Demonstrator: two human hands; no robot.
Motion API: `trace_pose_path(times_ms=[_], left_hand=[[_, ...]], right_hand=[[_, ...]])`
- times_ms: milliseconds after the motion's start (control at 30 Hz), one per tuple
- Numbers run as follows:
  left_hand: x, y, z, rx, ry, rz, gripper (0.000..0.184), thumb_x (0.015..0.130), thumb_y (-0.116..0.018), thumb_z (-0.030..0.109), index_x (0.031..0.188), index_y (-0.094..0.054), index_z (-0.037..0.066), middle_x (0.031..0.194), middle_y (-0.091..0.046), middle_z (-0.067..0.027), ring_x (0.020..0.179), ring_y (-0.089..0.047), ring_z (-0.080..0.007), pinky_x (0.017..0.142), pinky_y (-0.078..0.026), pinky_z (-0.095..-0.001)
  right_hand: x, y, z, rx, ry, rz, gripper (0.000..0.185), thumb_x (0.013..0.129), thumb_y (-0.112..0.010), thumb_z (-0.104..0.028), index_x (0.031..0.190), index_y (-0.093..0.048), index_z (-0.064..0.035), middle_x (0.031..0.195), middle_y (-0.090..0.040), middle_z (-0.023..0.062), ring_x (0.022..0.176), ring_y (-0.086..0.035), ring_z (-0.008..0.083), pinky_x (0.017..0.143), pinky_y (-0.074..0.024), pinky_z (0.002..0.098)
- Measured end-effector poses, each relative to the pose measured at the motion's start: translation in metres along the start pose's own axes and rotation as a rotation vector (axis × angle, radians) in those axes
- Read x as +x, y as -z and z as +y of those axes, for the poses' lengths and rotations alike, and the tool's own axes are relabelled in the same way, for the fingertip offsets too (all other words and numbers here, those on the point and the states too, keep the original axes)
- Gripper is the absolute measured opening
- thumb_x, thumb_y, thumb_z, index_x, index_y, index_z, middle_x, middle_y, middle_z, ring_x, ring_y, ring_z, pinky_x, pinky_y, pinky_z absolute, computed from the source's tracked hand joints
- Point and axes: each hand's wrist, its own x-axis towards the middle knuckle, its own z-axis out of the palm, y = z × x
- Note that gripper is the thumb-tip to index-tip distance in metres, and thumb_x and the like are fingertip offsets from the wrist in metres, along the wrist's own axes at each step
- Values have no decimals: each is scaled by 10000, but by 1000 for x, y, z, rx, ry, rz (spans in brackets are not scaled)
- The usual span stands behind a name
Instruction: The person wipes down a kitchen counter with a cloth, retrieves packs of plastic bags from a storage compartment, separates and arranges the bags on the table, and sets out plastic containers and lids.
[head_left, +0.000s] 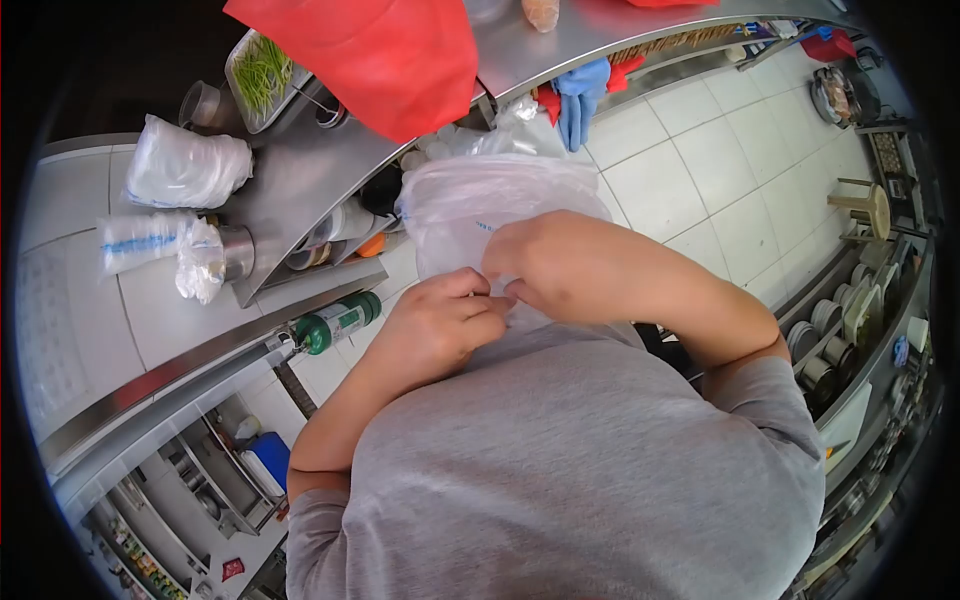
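Note:
Close in front of my chest hangs a translucent white plastic bag (pixel 440 205), with small blue print on it. My left hand (pixel 437 325) is closed, thumb and fingers pinching the bag's plastic near its top. Just beside it, my right hand (pixel 550 265) bends inward at the wrist, its fingertips also closed on the plastic. The fingertips of both hands nearly meet. What lies inside the bag cannot be made out, and my hands cover part of its upper edge.
A steel counter (pixel 300 190) runs ahead, with red bags (pixel 400 70), a tray of cut greens (pixel 262 80) and wrapped plastic packs (pixel 185 165). Blue gloves (pixel 580 100) hang from its edge. A green fire extinguisher (pixel 335 322) is at left; shelves of pans (pixel 825 315) stand at right.

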Motion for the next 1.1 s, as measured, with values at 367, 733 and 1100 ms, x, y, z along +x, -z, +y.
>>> trace_pose_path(times_ms=[367,733,1100], left_hand=[[3,-17,-26,-637,698,436,586,736,-639,-63,1256,-381,20,1032,-520,-71,922,-541,-130,808,-440,-257],[34,6,-6,238,171,336,291,780,-716,166,1007,-584,41,885,-634,-36,749,-583,-92,637,-476,-267],[29,16,-35,-538,801,493,314,911,-588,250,729,-557,-4,588,-451,56,585,-367,-34,506,-326,-243]], right_hand=[[9,-64,38,461,-387,-116,265,867,-559,-227,1063,-590,-51,1078,-601,170,937,-595,318,767,-461,398],[-4,-73,24,214,-111,179,210,850,-582,-236,900,-617,-35,898,-618,129,830,-595,315,681,-474,414],[-13,-58,-11,323,10,773,215,740,-663,13,919,-580,-72,1084,-562,83,724,-593,234,565,-478,303]])
